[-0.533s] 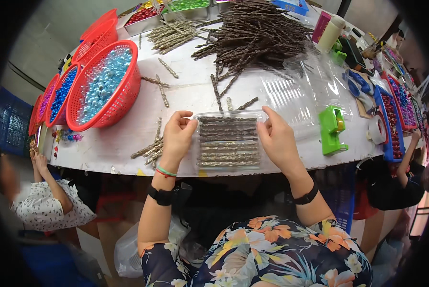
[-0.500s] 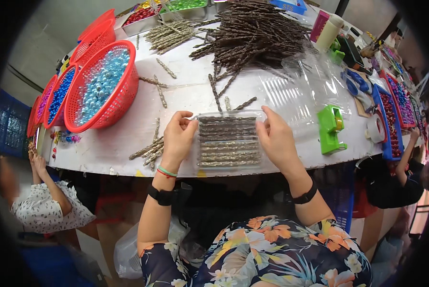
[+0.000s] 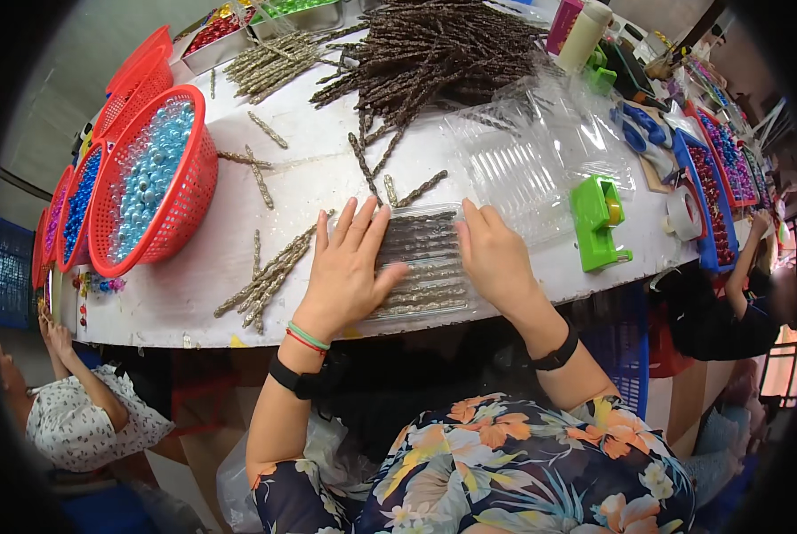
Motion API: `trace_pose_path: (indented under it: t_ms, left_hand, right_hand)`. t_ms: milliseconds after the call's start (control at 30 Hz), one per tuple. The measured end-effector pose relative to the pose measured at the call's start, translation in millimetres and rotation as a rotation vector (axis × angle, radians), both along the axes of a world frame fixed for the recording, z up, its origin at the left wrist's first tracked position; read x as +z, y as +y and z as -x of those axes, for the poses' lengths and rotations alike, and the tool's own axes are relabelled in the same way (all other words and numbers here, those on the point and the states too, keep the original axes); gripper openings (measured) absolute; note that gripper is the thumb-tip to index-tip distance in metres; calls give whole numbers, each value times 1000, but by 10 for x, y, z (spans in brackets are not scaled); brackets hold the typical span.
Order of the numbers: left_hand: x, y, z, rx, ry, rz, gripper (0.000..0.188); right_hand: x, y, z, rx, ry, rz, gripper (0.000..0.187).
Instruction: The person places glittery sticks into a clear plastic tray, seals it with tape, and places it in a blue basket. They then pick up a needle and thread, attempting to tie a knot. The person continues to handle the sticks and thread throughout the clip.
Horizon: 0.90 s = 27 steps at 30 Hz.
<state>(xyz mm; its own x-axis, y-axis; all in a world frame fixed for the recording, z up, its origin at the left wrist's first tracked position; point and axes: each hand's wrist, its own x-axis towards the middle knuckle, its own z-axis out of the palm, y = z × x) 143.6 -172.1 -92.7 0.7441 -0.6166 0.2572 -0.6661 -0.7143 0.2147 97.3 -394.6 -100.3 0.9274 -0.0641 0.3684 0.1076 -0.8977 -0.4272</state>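
A clear plastic box (image 3: 422, 252) lies near the table's front edge, with rows of dark brown and gold-beige twisted sticks inside. Flat across its left part rests my left hand (image 3: 345, 262), fingers spread and thumb reaching over the cover. My right hand (image 3: 498, 258) grips the box's right edge, thumb on top; the undersides of its fingers are hidden. Left of the box, beside my left hand, lies a small heap of loose beige twisted sticks (image 3: 272, 283). A few dark sticks (image 3: 421, 189) lie just beyond the box.
A large pile of dark twisted sticks (image 3: 434, 58) covers the far middle. Red baskets of beads (image 3: 189, 209) stand at left. Clear plastic lids (image 3: 505, 151), a green tape dispenser (image 3: 597, 236) and a blue tray (image 3: 690, 169) are at right. People sit on both sides.
My left hand has gone from holding the box's left edge to lying spread on its cover. The right hand stays at the right edge. The view has shifted and tilted slightly.
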Motion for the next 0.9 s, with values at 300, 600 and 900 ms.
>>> trace_pose_path:
  t_ms: [300, 600, 900]
  left_hand:
    - [46, -158, 79, -98, 64, -158, 107]
    - [66, -271, 113, -152, 38, -108, 110]
    - [62, -277, 123, -145, 39, -105, 105]
  right_hand:
    - [-75, -3, 12, 26, 8, 38, 20]
    - [-50, -49, 68, 22, 56, 52, 17]
    - [-19, -40, 382, 77, 41, -330, 29]
